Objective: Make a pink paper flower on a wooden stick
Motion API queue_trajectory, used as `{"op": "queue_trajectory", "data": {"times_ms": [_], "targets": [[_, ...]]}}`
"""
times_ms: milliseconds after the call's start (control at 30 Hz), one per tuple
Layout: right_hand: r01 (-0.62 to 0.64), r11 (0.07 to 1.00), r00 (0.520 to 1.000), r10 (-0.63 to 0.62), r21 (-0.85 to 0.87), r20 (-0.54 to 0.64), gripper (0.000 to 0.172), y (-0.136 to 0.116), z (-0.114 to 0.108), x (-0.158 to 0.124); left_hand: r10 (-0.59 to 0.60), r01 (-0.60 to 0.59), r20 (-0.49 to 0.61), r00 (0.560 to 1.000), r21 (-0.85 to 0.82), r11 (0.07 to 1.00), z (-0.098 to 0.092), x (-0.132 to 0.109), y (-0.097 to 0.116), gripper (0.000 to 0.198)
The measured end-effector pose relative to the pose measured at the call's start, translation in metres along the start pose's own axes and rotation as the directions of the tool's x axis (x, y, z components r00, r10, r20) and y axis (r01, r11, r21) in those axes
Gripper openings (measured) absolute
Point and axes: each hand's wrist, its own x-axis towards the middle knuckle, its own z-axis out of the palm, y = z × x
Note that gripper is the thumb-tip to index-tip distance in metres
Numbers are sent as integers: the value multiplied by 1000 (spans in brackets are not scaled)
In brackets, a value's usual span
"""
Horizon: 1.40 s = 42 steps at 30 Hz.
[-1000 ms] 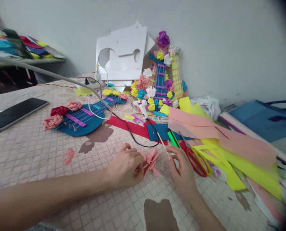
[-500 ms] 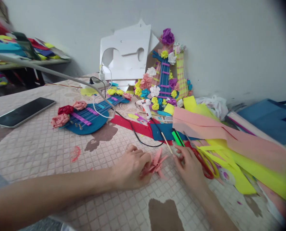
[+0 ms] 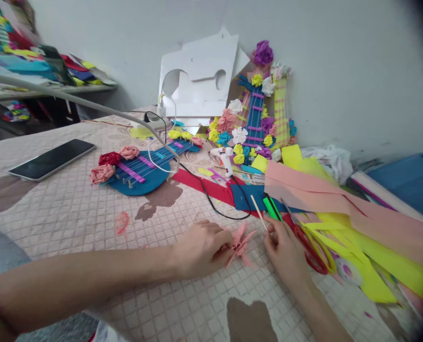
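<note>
My left hand (image 3: 206,248) is closed on the base of a pink crepe-paper flower (image 3: 240,243), whose pointed petals fan out to the right just over the table. The flower's base is hidden by my fingers. To the right, my right hand (image 3: 286,249) pinches the lower end of a thin wooden stick (image 3: 259,212), which slants up and to the left. Just beyond that hand lies a green marker-like object (image 3: 272,209). Scissors with red and yellow handles (image 3: 312,249) rest beside the right wrist.
A white glue gun (image 3: 225,159) with a black cord stands behind the hands. A blue paper guitar (image 3: 143,171) and a phone (image 3: 54,159) lie at left. Pink paper (image 3: 340,199), yellow strips (image 3: 368,256) and a tape roll (image 3: 347,270) cover the right. Decorated guitars (image 3: 256,114) lean on the wall.
My right hand has closed on the wooden stick and lifted its upper end a little. The left hand still holds the pink flower. The whole view has shifted slightly.
</note>
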Motion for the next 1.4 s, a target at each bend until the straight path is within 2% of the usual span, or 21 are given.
{"op": "queue_trajectory", "data": {"times_ms": [167, 333, 500, 667, 833, 967, 1067, 1200, 1267, 1400], "targets": [[-6, 1000, 1000, 6, 7, 6, 29, -5, -4, 1, -40, 36, -104, 994, -34, 999, -9, 2, -4, 10], [-26, 995, 997, 32, 92, -72, 20, -7, -14, 1, -92, 70, -161, 983, -134, 988, -19, 7, -10, 13], [-50, 994, 991, 62, 100, -120, 14, -3, -22, 1, -52, 37, -127, 990, -115, 993, -18, 10, -14, 15], [-51, 997, 997, 53, 54, -50, 17, -3, -15, 2, -12, 3, -65, 998, -126, 992, -10, 10, -18, 24], [-26, 1000, 999, 26, 2, 32, 25, -9, -3, 5, -22, 14, -59, 998, -141, 990, -6, 9, -18, 37], [-76, 996, 997, 75, 46, 10, 28, -10, -6, 4, -6, -3, -61, 998, -145, 989, -9, 8, -18, 45], [-109, 979, 991, 120, 171, -51, 26, -12, -15, 0, 26, -30, -35, 999, -144, 989, -11, 10, -20, 37], [-125, 946, 985, 154, 298, -74, 20, -21, -25, -2, 53, -51, 9, 999, -141, 989, -10, 12, -22, 12], [-133, 934, 986, 160, 333, -53, 19, -26, -27, -3, 39, -35, 29, 999, -128, 991, -9, 12, -23, 7], [-189, 883, 982, 183, 430, 57, 15, -32, -27, -3, 13, -7, 59, 998, -103, 995, -7, 12, -23, 12]]}}
